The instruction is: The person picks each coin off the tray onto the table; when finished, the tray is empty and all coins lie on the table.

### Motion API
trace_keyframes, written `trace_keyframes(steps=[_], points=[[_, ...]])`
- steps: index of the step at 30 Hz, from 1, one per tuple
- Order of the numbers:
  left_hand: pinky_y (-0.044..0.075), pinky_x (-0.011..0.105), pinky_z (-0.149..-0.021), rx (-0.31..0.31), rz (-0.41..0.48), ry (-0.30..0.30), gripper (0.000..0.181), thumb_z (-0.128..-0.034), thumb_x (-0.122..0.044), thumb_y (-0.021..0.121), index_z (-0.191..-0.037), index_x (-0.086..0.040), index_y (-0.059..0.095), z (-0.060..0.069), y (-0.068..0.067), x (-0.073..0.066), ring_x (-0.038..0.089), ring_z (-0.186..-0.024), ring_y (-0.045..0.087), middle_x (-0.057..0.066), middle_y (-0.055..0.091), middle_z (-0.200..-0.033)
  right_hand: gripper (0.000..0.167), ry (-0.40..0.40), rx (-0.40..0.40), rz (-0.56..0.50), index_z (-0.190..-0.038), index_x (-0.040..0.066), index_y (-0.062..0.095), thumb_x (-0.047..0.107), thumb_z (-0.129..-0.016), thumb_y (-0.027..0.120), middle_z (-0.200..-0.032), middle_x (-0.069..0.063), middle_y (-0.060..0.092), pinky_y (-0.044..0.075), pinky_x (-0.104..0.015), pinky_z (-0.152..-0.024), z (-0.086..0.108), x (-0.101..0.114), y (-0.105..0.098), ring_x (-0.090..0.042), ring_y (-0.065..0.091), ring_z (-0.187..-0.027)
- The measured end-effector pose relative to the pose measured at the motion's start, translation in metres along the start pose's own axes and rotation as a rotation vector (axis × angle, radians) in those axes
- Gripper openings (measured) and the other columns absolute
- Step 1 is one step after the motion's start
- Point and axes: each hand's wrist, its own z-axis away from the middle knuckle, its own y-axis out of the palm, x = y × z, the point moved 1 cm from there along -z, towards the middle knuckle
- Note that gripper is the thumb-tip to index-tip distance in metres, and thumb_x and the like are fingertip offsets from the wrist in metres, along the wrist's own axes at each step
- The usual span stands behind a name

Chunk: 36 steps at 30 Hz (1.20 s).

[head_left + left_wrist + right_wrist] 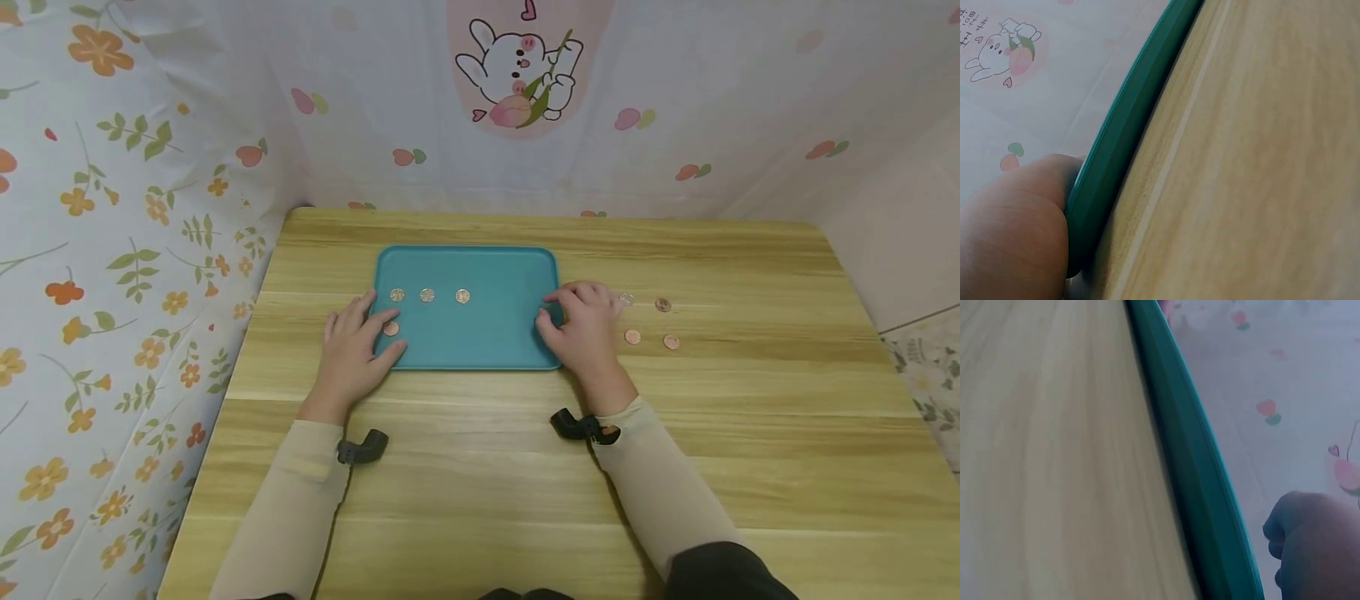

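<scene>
- Left hand (351, 352): fingers wide, gripping nothing, over tray's (510, 333) left edge.
- Right hand (587, 329) curls; I can't tell if it's holding anything.
- Coins (462, 296), on tray and table (465, 467), look light, hard, slippery: pinch rims.

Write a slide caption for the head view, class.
Left hand and right hand at opposite ends of a teal tray showing four coins; four more coins on the table.

Left forearm (292, 504) and right forearm (663, 492) angle forward. The left hand (352, 348) spreads its fingers; the right hand (583, 327) curves its fingers, thumb and index tips apart.
</scene>
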Motion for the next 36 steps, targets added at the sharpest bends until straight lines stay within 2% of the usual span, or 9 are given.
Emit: trace_keyframes(steps=[4, 8, 14, 22, 27, 32, 36], points=[[0.005, 0.070, -0.124, 0.000, -0.006, 0.004, 0.056, -0.0998, -0.039, 0.070, -0.148, -0.012, 0.064, -0.001, 0.002, 0.001, 0.044, -0.158, 0.025, 0.019, 0.031, -0.172, 0.024, -0.021, 0.060, 0.006, -0.100, 0.007, 0.081, 0.026, -0.088, 0.073, -0.109, -0.014, 0.074, 0.033, -0.067, -0.097, -0.003, 0.010, 0.008, -0.042, 0.058, -0.114], [0.005, 0.070, -0.124, 0.005, -0.009, 0.007, 0.056, -0.1000, -0.040, 0.070, -0.149, -0.013, 0.064, -0.002, 0.004, 0.002, 0.045, -0.158, 0.024, 0.019, 0.030, -0.172, 0.030, -0.011, 0.156, 0.026, -0.109, 0.009, 0.082, 0.029, -0.089, 0.073, -0.113, -0.009, 0.076, 0.036, -0.065, -0.103, -0.006, 0.019, 0.017, -0.037, 0.060, -0.118], [0.005, 0.070, -0.124, 0.013, -0.009, 0.003, 0.057, -0.1002, -0.042, 0.070, -0.149, -0.013, 0.064, -0.001, 0.005, 0.001, 0.045, -0.158, 0.024, 0.018, 0.029, -0.172, 0.037, 0.014, 0.286, 0.077, -0.122, 0.007, 0.079, 0.030, -0.094, 0.073, -0.127, -0.014, 0.074, 0.042, -0.054, -0.113, -0.007, 0.030, 0.026, -0.037, 0.061, -0.127], [0.006, 0.070, -0.124, 0.002, -0.014, 0.010, 0.056, -0.0996, -0.040, 0.070, -0.148, -0.012, 0.064, -0.001, 0.002, 0.000, 0.045, -0.157, 0.026, 0.019, 0.031, -0.172, 0.039, 0.041, 0.303, 0.078, -0.125, 0.006, 0.078, 0.030, -0.095, 0.074, -0.136, -0.018, 0.069, 0.042, -0.051, -0.116, -0.011, 0.046, 0.035, -0.038, 0.059, -0.133], [0.006, 0.070, -0.124, 0.007, -0.017, 0.001, 0.056, -0.1000, -0.040, 0.070, -0.149, -0.013, 0.064, -0.001, 0.002, 0.002, 0.044, -0.158, 0.024, 0.018, 0.030, -0.172, 0.039, 0.032, 0.339, 0.052, -0.127, 0.006, 0.077, 0.030, -0.096, 0.073, -0.139, -0.020, 0.067, 0.041, -0.053, -0.115, -0.014, 0.060, 0.048, -0.040, 0.058, -0.134], [0.006, 0.070, -0.123, 0.004, -0.012, -0.002, 0.056, -0.0997, -0.040, 0.070, -0.148, -0.013, 0.064, -0.001, 0.002, 0.003, 0.044, -0.158, 0.024, 0.018, 0.030, -0.172, 0.041, 0.041, 0.354, 0.047, -0.130, 0.010, 0.077, 0.032, -0.096, 0.073, -0.142, -0.019, 0.065, 0.041, -0.058, -0.113, -0.016, 0.069, 0.057, -0.040, 0.056, -0.135], [0.006, 0.070, -0.123, 0.000, -0.015, 0.000, 0.056, -0.0996, -0.040, 0.070, -0.148, -0.013, 0.064, -0.001, 0.003, 0.003, 0.044, -0.158, 0.024, 0.017, 0.030, -0.172, 0.044, 0.064, 0.406, 0.053, -0.136, 0.016, 0.074, 0.037, -0.097, 0.071, -0.147, -0.017, 0.061, 0.038, -0.060, -0.113, -0.018, 0.073, 0.062, -0.040, 0.050, -0.140]])
